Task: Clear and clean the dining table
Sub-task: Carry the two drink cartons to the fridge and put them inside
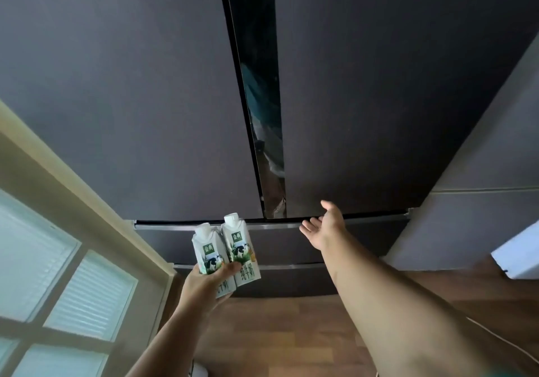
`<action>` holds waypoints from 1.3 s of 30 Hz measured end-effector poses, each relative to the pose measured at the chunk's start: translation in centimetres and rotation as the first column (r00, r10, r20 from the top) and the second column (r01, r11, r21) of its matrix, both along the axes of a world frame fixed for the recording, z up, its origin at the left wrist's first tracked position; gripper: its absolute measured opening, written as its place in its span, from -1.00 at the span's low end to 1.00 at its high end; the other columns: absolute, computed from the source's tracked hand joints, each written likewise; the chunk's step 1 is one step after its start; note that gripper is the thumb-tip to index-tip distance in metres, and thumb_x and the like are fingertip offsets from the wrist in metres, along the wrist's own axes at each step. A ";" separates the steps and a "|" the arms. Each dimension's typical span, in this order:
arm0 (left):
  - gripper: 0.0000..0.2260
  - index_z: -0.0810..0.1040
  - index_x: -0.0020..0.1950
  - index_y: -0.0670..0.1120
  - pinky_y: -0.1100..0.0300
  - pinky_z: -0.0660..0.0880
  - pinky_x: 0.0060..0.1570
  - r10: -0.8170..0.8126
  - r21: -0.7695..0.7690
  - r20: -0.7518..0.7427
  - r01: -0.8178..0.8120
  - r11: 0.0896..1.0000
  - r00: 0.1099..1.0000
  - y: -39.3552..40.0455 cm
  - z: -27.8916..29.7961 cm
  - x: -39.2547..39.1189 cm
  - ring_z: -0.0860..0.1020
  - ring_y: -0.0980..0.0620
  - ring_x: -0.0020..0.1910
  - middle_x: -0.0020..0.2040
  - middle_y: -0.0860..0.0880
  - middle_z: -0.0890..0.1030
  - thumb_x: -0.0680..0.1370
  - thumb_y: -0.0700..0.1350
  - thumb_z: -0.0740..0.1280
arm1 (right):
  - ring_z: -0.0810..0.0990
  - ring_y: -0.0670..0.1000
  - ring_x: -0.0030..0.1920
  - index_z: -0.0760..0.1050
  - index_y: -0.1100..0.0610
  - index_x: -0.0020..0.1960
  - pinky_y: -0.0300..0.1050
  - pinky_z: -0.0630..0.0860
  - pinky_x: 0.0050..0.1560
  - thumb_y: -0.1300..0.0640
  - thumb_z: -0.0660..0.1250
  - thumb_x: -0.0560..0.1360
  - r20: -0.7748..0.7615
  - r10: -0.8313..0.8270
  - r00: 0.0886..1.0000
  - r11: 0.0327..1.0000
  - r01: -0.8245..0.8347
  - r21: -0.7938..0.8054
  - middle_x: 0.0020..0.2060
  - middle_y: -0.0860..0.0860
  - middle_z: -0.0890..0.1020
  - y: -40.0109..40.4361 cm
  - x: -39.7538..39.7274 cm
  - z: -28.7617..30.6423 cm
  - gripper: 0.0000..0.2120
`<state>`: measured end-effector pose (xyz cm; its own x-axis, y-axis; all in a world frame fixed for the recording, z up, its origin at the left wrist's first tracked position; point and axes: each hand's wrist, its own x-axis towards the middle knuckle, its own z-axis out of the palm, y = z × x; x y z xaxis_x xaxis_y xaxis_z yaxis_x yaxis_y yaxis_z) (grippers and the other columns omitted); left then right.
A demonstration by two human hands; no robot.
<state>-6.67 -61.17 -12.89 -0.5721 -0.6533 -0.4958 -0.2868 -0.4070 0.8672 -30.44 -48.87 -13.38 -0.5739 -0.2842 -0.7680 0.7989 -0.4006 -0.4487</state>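
Two white milk cartons (pixel 224 245) with green labels and cow pictures stand side by side, upright, in my left hand (pixel 204 283), which is shut around their lower halves. A tall dark grey refrigerator (pixel 131 99) fills the view ahead. Its right upper door (pixel 393 99) is slightly ajar, with a narrow gap showing the inside. My right hand (pixel 323 227) is open, palm up, fingers spread, just below the bottom edge of that right door. It holds nothing.
Two dark drawers (pixel 291 248) sit under the fridge doors. A cream door frame with frosted glass panes (pixel 58 274) stands at left. A grey cabinet (pixel 481 187) is at right, a white object (pixel 519 251) beside it. The floor (pixel 277 333) is brown wood.
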 end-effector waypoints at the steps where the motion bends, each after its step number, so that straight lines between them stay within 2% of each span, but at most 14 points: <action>1: -0.68 0.59 0.06 -0.08 0.06 0.59 -0.15 0.007 -0.008 0.009 -0.007 1.000 1.000 -0.2 -0.2 -0.1 0.67 -0.09 -0.07 -0.08 -0.11 0.72 0.36 -0.25 0.54 | 0.41 0.21 0.40 0.21 0.21 0.51 0.14 0.38 0.35 -0.03 0.31 0.55 0.018 -0.010 1.000 1.000 0.010 -0.013 0.44 0.20 0.35 -0.2 -0.4 -0.5 -0.36; 5: -0.70 0.60 0.04 -0.09 0.09 0.59 -0.19 0.039 -0.020 0.019 -0.039 0.999 0.999 -0.5 -0.3 -1.1 0.67 -0.08 -0.09 -0.10 -0.11 0.72 0.36 -0.24 0.54 | 0.38 0.20 0.42 0.22 0.23 0.50 0.14 0.33 0.41 -0.06 0.33 0.53 0.046 -0.010 0.999 1.000 0.011 -0.024 0.42 0.18 0.35 -0.9 -2.3 -1.8 -0.33; 9: -0.55 0.60 0.07 -0.08 0.06 0.59 -0.16 0.047 -0.017 0.037 -0.047 0.999 0.998 -0.5 -0.8 -2.1 0.68 -0.11 -0.05 -0.06 -0.11 0.72 0.22 -0.14 0.59 | 0.40 0.20 0.39 0.23 0.26 0.48 0.13 0.33 0.42 -0.02 0.34 0.49 0.091 -0.003 0.996 1.000 0.005 -0.018 0.37 0.21 0.35 -1.2 -3.9 -2.6 -0.33; 17: -0.39 0.59 0.16 -0.07 0.06 0.56 -0.16 0.086 0.018 0.022 -0.086 0.996 0.996 0.0 -1.3 -3.2 0.67 -0.13 -0.01 -0.02 -0.11 0.71 0.13 -0.07 0.61 | 0.34 0.12 0.45 0.34 0.22 0.36 0.14 0.21 0.48 0.21 0.21 0.48 0.164 -0.061 0.985 0.976 0.093 -0.195 0.43 0.15 0.34 -2.6 -4.9 -5.3 -0.56; 20: -0.44 0.58 0.16 -0.08 0.10 0.54 -0.19 0.117 0.041 0.009 -0.117 0.992 0.993 0.4 -1.5 -2.9 0.67 -0.09 -0.05 -0.04 -0.11 0.72 0.17 -0.11 0.56 | 0.45 0.10 0.35 0.42 0.17 0.18 0.10 0.33 0.39 0.26 0.21 0.49 0.156 -0.062 0.986 0.971 0.096 -0.221 0.37 0.12 0.45 -2.6 -4.8 -6.0 -0.74; 24: -0.39 0.55 0.22 -0.08 0.09 0.55 -0.16 0.129 0.063 -0.007 -0.128 0.990 0.992 0.5 -1.8 -2.0 0.66 -0.11 0.01 0.01 -0.11 0.71 0.19 -0.10 0.57 | 0.51 0.09 0.26 0.44 0.17 -0.06 0.07 0.42 0.26 0.31 0.25 0.50 0.128 -0.029 0.991 0.965 0.061 -0.254 0.15 0.13 0.52 -2.1 -4.6 -6.2 -0.92; 28: -0.42 0.56 0.20 -0.09 0.12 0.56 -0.22 0.130 0.056 -0.029 -0.129 0.990 0.991 0.3 -1.6 -1.0 0.67 -0.10 -0.03 0.00 -0.14 0.71 0.19 -0.12 0.56 | 0.53 0.07 0.00 0.41 0.19 -0.17 0.07 0.40 0.35 0.35 0.21 0.52 0.085 -0.003 0.996 0.974 0.023 -0.227 -0.02 0.13 0.52 -1.6 -4.0 -6.0 -0.87; 31: -0.42 0.53 0.23 -0.10 0.07 0.55 -0.12 0.112 0.051 -0.042 -0.110 0.993 0.993 -0.2 -1.7 0.0 0.65 -0.16 0.04 0.03 -0.16 0.70 0.23 -0.16 0.58 | 0.50 0.06 -0.14 0.38 0.22 -0.21 0.11 0.39 0.36 0.38 0.18 0.53 0.064 0.000 0.998 0.983 0.011 -0.181 -0.17 0.13 0.48 -0.5 -2.6 -6.7 -0.83; 34: -0.45 0.53 0.21 -0.08 0.08 0.54 -0.13 0.114 0.052 -0.044 -0.112 0.992 0.993 -0.5 -1.9 1.5 0.65 -0.15 0.03 0.02 -0.16 0.70 0.26 -0.18 0.59 | 0.50 0.08 -0.08 0.40 0.22 -0.20 0.15 0.41 0.28 0.40 0.22 0.51 0.027 -0.009 1.000 0.993 0.012 -0.119 -0.15 0.14 0.48 1.2 -0.1 -6.9 -0.84; 39: -0.65 0.58 0.15 -0.09 0.07 0.56 -0.10 0.117 0.061 -0.061 -0.114 0.992 0.991 -0.4 -1.5 4.0 0.65 -0.11 0.00 -0.03 -0.14 0.71 0.39 -0.20 0.53 | 0.47 0.14 0.18 0.47 0.21 -0.14 0.17 0.41 0.24 0.39 0.27 0.52 -0.105 0.053 0.993 0.998 -0.049 0.040 -0.10 0.12 0.53 4.2 5.4 -6.6 -0.87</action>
<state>-2.66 -61.52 -14.35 -0.5260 -0.6884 -0.4993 -0.1797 -0.4839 0.8565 -25.06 -44.66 -19.94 -0.6379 -0.2878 -0.7143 0.7652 -0.3421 -0.5454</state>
